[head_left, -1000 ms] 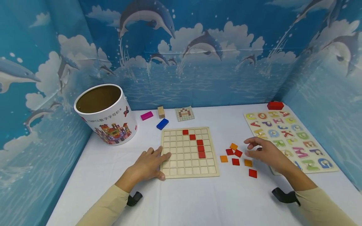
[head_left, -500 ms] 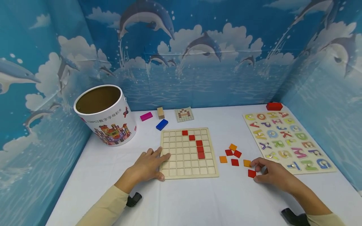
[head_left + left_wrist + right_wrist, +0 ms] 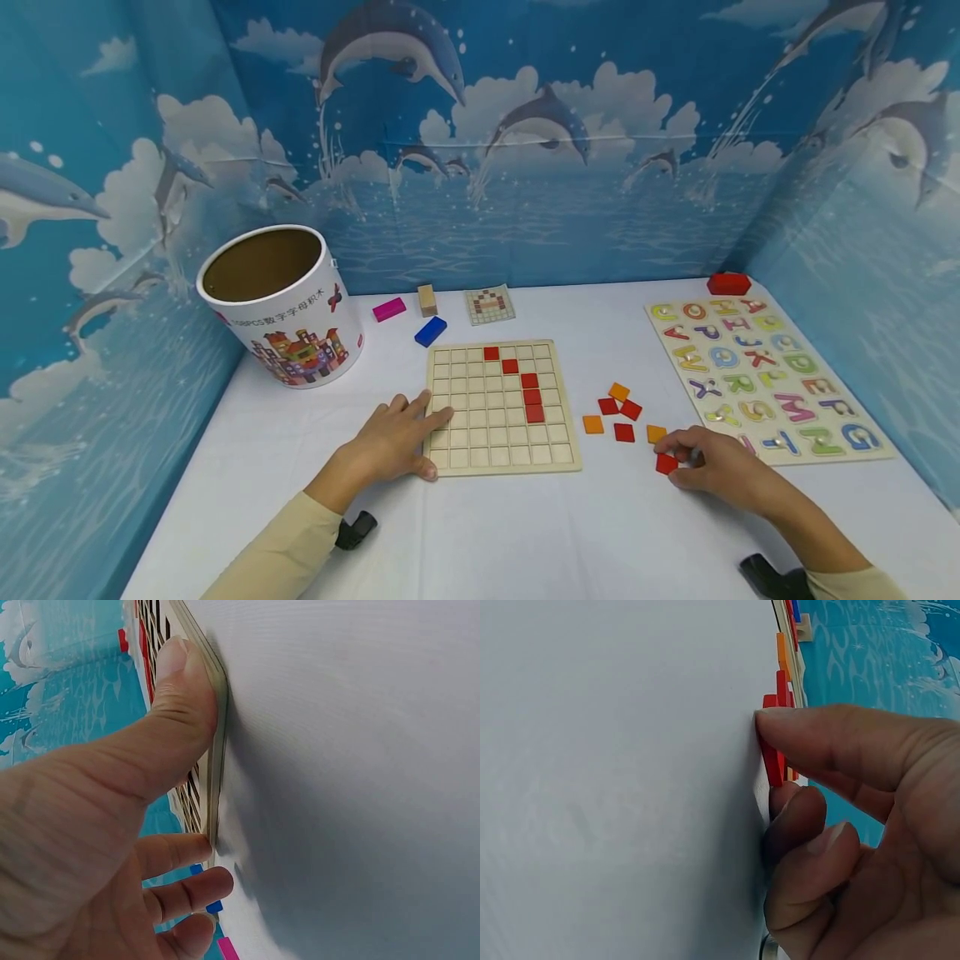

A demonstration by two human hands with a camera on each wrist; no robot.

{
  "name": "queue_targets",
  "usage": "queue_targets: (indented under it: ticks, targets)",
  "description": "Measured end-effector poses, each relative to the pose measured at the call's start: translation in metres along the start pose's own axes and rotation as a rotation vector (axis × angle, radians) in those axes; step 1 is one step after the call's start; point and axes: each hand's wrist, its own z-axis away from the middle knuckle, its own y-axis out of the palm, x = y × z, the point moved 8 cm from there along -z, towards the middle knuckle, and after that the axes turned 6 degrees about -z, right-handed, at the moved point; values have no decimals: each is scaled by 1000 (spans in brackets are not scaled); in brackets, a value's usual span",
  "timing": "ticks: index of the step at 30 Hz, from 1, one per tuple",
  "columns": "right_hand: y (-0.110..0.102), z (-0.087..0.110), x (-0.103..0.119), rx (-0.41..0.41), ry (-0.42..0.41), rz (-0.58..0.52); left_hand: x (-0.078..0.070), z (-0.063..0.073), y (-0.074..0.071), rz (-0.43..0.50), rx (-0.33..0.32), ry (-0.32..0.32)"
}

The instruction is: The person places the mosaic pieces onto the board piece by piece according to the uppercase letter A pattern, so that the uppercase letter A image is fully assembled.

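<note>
A square wooden grid board (image 3: 480,454) lies mid-table, with several red tiles (image 3: 530,381) set in its cells. My left hand (image 3: 393,439) rests on its left edge, fingers spread; the thumb (image 3: 184,697) presses the rim in the left wrist view. To the right of the board, my right hand (image 3: 720,467) pinches a loose red tile (image 3: 666,464) at the table surface. Its thumb (image 3: 817,739) touches that tile (image 3: 772,757) in the right wrist view, the other fingers curled below. Several more red tiles (image 3: 624,432) and orange tiles (image 3: 593,425) lie between board and hand.
A white bucket (image 3: 300,333) stands at the back left. Behind the board are pink (image 3: 389,309), blue (image 3: 431,331) and plain wooden (image 3: 427,300) blocks and a small pattern card (image 3: 490,305). An alphabet board (image 3: 772,383) and a red block (image 3: 728,284) are at right.
My right hand has come down and toward me from above the tiles to the nearest red tile, which it now pinches and has shifted slightly. My left hand has stayed on the board.
</note>
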Motion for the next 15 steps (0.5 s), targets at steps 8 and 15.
queue_targets:
  ticks: [8, 15]
  targets:
    - [1, 1, 4, 6, -9, 27, 0, 1, 0, -12, -1, 5]
    - [-2, -4, 13, 61, -80, -84, -1, 1, -2, -16, -1, 8]
